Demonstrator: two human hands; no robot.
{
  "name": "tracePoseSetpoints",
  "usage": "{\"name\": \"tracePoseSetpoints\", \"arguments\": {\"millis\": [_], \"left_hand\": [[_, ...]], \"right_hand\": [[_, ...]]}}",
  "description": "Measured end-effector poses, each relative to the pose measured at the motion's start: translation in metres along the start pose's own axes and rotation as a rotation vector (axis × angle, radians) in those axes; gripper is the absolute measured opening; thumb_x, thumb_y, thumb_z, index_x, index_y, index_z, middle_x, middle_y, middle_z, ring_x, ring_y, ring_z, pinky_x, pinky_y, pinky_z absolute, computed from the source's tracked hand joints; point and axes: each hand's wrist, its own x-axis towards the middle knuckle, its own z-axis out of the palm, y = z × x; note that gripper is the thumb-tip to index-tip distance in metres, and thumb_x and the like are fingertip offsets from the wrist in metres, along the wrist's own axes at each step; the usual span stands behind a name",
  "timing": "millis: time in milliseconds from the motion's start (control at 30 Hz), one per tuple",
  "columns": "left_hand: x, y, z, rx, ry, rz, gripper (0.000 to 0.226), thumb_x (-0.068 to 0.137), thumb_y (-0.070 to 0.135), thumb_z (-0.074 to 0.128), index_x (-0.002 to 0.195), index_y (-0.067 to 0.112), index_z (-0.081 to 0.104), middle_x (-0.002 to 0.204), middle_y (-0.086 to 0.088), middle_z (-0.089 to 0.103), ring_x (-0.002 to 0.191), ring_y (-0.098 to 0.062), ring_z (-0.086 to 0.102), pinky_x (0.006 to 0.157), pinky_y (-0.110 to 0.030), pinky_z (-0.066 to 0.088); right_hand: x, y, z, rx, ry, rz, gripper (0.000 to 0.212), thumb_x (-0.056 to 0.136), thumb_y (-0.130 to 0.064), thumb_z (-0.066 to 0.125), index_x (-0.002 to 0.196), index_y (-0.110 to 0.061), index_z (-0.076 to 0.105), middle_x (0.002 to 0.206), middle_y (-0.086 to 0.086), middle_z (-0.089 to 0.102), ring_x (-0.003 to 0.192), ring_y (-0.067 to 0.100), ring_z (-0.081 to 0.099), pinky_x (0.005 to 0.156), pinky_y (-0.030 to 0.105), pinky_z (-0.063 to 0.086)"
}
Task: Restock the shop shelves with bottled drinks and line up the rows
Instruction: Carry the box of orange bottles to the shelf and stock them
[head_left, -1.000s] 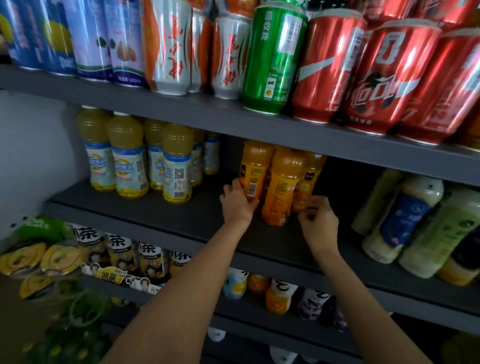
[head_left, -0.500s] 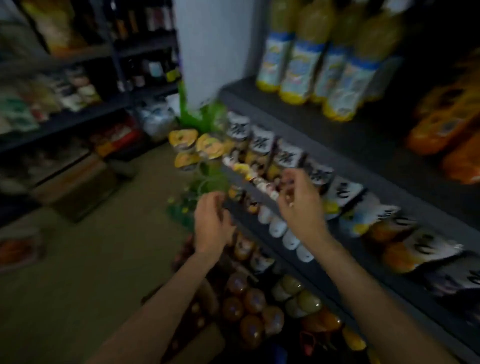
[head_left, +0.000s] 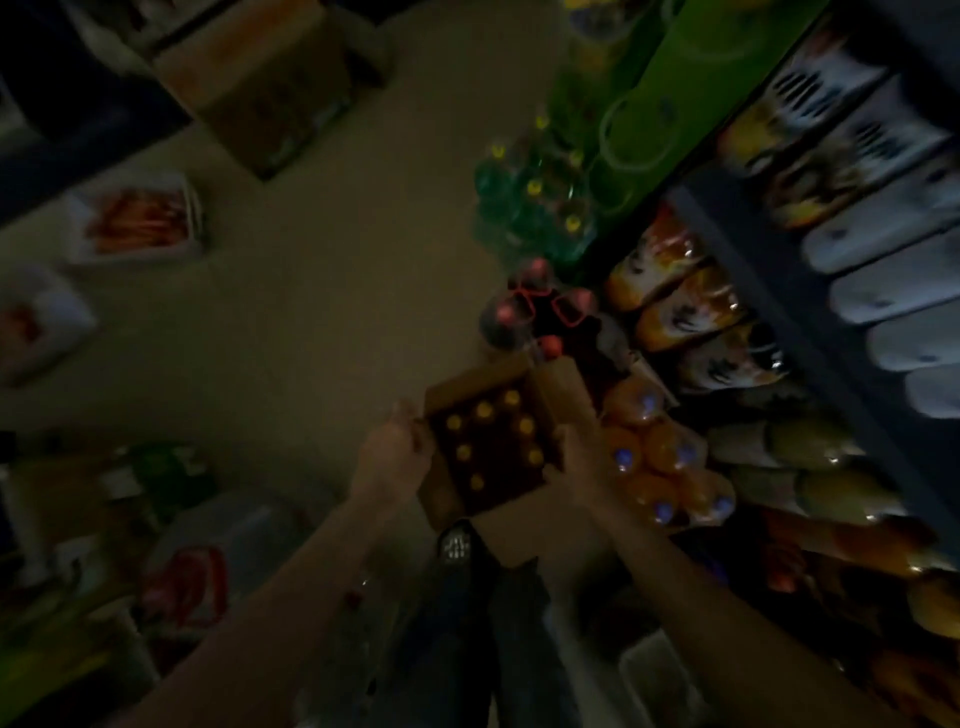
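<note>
Dim light covers a shop aisle with a pale floor (head_left: 322, 291), seen from above and blurred throughout. Near the middle of the floor's lower half stands an open cardboard box (head_left: 488, 447) with its flaps up, and inside it stand bottles with yellow-orange caps (head_left: 483, 410), about eight of them in loose rows, upright. The left hand (head_left: 395, 457) is at the box's left edge with its fingers curled over the flap there; it appears to grip the cardboard, though the blur makes the exact hold hard to read. The right hand (head_left: 582, 457) is at the box's right edge, against the right flap, and whether it grasps the flap or only rests against it cannot be told. Just right of the box, touching or nearly so, lies a shrink-wrapped pack of orange drinks with blue caps (head_left: 660, 467). Beyond the box's far corner stand dark bottles with red caps (head_left: 535, 317), and further on a cluster of green bottles with yellow caps (head_left: 535, 202). Along the right runs the dark shelf (head_left: 769, 291), with rows of orange-labelled bottles (head_left: 675, 291) below its edge and white-capped bottles (head_left: 893, 280) above it. A brown carton (head_left: 270, 88) sits at the floor's far-left side.
</note>
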Motion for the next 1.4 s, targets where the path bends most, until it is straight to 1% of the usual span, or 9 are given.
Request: {"name": "tracePoseSetpoints", "arguments": {"millis": [133, 400, 567, 800, 900, 967, 1100, 1267, 1400], "left_hand": [[0.051, -0.043, 0.069, 0.161, -0.039, 0.197, 0.027, 0.092, 0.008, 0.045, 0.119, 0.005, 0.048, 0.089, -0.005, 0.057, 0.086, -0.027, 0.061, 0.061, -0.015, 0.028], [0.125, -0.099, 0.152, 0.135, -0.058, 0.359, 0.035, 0.087, 0.006, 0.052, 0.121, 0.010, 0.045, 0.108, -0.002, 0.054, 0.095, -0.017, 0.055, 0.078, -0.025, 0.043], [0.134, -0.115, 0.158, 0.012, 0.097, 0.374, 0.032, 0.084, 0.001, 0.053, 0.116, 0.005, 0.052, 0.096, -0.001, 0.056, 0.081, -0.009, 0.051, 0.071, -0.021, 0.038], [0.112, -0.105, 0.149, -0.126, -0.160, 0.252, 0.073, 0.073, 0.009, 0.072, 0.136, 0.015, 0.035, 0.125, -0.001, 0.047, 0.118, -0.019, 0.045, 0.100, -0.034, 0.038], [0.105, -0.086, 0.147, -0.147, -0.295, 0.391, 0.096, 0.061, 0.033, 0.082, 0.140, 0.024, 0.028, 0.141, 0.000, 0.039, 0.131, -0.019, 0.036, 0.110, -0.043, 0.029], [0.101, -0.073, 0.144, -0.278, -0.239, 0.362, 0.086, 0.054, 0.043, 0.080, 0.127, 0.034, 0.036, 0.133, 0.003, 0.048, 0.124, -0.017, 0.044, 0.103, -0.040, 0.037], [0.096, -0.076, 0.140, -0.441, 0.027, 0.107, 0.067, 0.060, 0.023, 0.085, 0.116, 0.023, 0.047, 0.111, 0.004, 0.056, 0.103, -0.012, 0.053, 0.086, -0.031, 0.044], [0.111, -0.103, 0.144, -0.561, 0.143, -0.051, 0.078, 0.055, 0.029, 0.085, 0.122, 0.010, 0.050, 0.110, 0.000, 0.059, 0.094, -0.011, 0.056, 0.076, -0.024, 0.045], [0.127, -0.110, 0.154, -0.572, 0.143, -0.011, 0.064, 0.062, 0.017, 0.084, 0.117, 0.013, 0.051, 0.090, 0.019, 0.055, 0.078, 0.007, 0.054, 0.063, 0.001, 0.042]], "right_hand": [[0.099, 0.028, 0.082, -0.181, 0.009, -0.060, 0.041, 0.097, -0.012, 0.039, 0.138, -0.008, 0.037, 0.137, 0.014, 0.043, 0.125, 0.029, 0.044, 0.104, 0.035, 0.034], [0.229, 0.075, 0.185, -0.578, 0.027, -0.018, 0.054, 0.091, -0.005, 0.045, 0.142, -0.008, 0.028, 0.144, 0.020, 0.026, 0.129, 0.037, 0.032, 0.106, 0.043, 0.033], [0.230, 0.069, 0.178, -0.524, 0.081, -0.146, 0.036, 0.092, -0.003, 0.046, 0.126, -0.011, 0.050, 0.137, 0.017, 0.033, 0.116, 0.035, 0.046, 0.094, 0.040, 0.044], [0.131, 0.016, 0.087, -0.213, 0.152, -0.357, 0.035, 0.084, -0.024, 0.063, 0.115, -0.008, 0.058, 0.111, 0.010, 0.053, 0.098, 0.026, 0.055, 0.079, 0.035, 0.047], [0.084, -0.016, 0.048, 0.000, 0.224, -0.598, 0.029, 0.073, -0.033, 0.069, 0.091, -0.011, 0.064, 0.082, -0.006, 0.055, 0.074, 0.002, 0.053, 0.066, 0.019, 0.045], [0.065, -0.030, 0.029, 0.169, 0.199, -0.732, 0.025, 0.074, -0.037, 0.066, 0.086, -0.015, 0.062, 0.071, -0.018, 0.051, 0.066, -0.005, 0.052, 0.059, 0.008, 0.040], [0.094, -0.007, 0.025, 0.524, 0.144, -0.650, 0.015, 0.093, -0.031, 0.052, 0.098, -0.019, 0.059, 0.075, -0.006, 0.061, 0.063, 0.009, 0.060, 0.058, 0.027, 0.048], [0.188, 0.067, 0.126, -0.420, -0.069, -0.187, 0.033, 0.090, -0.023, 0.057, 0.118, -0.005, 0.053, 0.116, 0.017, 0.057, 0.107, 0.032, 0.056, 0.085, 0.038, 0.048], [0.221, 0.085, 0.187, -0.724, -0.156, -0.006, 0.041, 0.096, -0.004, 0.037, 0.137, -0.004, 0.039, 0.136, 0.023, 0.041, 0.124, 0.038, 0.043, 0.097, 0.043, 0.042]]}}
